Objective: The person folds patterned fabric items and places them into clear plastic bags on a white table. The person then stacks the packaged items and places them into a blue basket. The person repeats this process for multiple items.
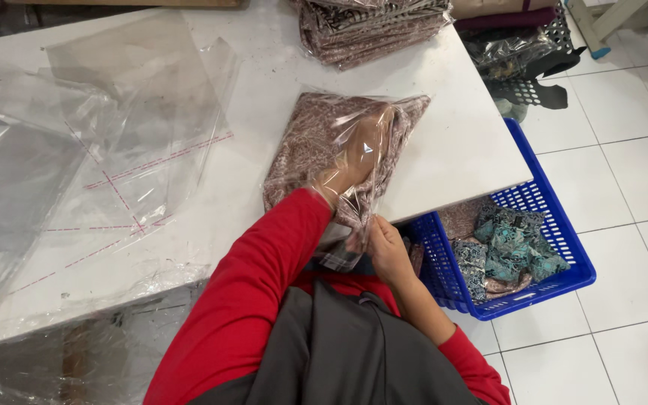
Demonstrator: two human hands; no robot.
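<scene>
Around us lie loose clear plastic sheets (136, 127) on the white worktop (459, 135), a stack of bagged patterned fabrics (369, 26) at its far edge, and a blue plastic basket (556, 225) of teal cloth on the floor. Our left hand (358, 157) is pushed inside the clear plastic bag (354, 124) over the folded brown patterned fabric (301, 146) near the worktop's edge, its fingers lying together. Our right hand (388, 251) pinches the bag's open end with its fingers.

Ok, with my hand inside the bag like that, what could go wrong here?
The left hand is deep inside the thin bag, so the plastic might tear or the cloth bunch up. The right hand grips only the bag's mouth at the table edge; the pack could slip off toward the blue basket.
</scene>
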